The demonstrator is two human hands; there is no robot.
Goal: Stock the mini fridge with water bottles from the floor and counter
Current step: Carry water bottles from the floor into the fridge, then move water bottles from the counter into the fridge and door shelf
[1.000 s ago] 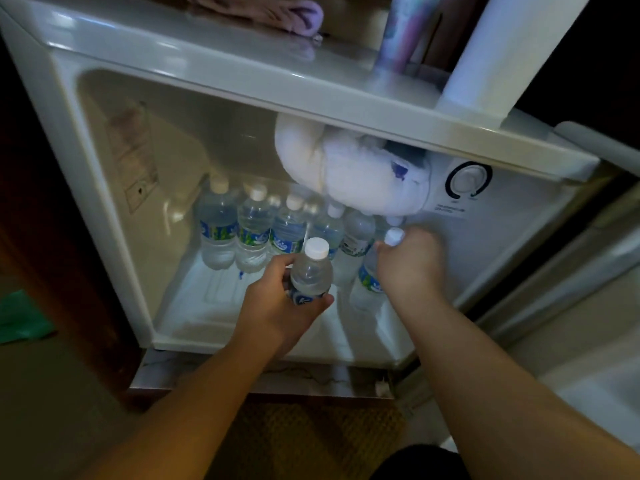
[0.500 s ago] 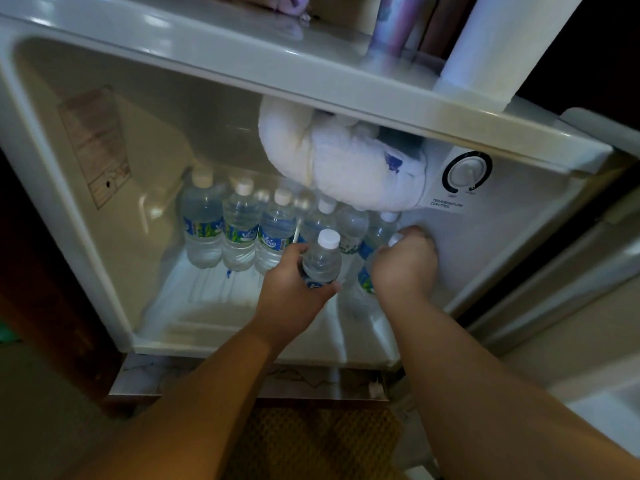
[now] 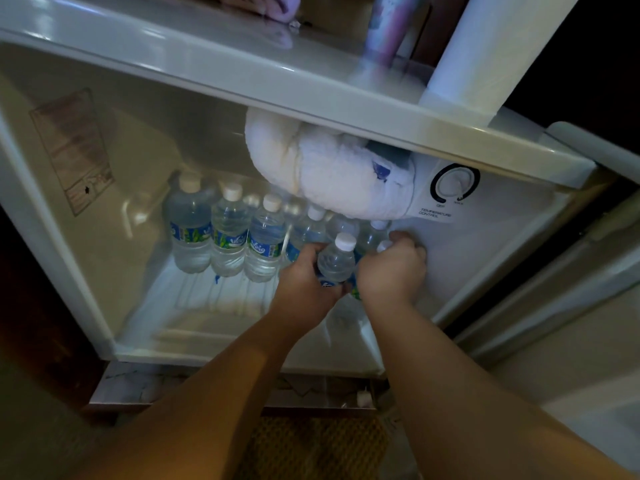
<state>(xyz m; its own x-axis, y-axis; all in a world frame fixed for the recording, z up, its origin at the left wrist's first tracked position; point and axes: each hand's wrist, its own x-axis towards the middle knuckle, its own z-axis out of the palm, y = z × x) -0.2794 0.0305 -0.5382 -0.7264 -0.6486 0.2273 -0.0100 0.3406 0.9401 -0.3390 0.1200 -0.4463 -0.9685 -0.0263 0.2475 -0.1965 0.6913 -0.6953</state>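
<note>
The open mini fridge (image 3: pixel 86 271) holds a row of several water bottles (image 3: pixel 228 230) with white caps and blue-green labels along its back wall. My left hand (image 3: pixel 301 289) grips a small water bottle (image 3: pixel 337 261) upright, inside the fridge in front of the row's right end. Beside it, my right hand (image 3: pixel 393 271) is closed on another water bottle (image 3: pixel 382 245) by the right wall; only its cap and a bit of label show.
A frosted white freezer lump (image 3: pixel 325 181) hangs from the fridge ceiling just above my hands. The temperature dial (image 3: pixel 453 183) sits to its right. A paper towel roll (image 3: pixel 498 46) and a purple tumbler (image 3: pixel 388 32) stand on the fridge top. The fridge floor's left front is bare.
Both hands have pushed deeper into the fridge and to the right, carrying their bottles toward the back row. My view has moved closer.
</note>
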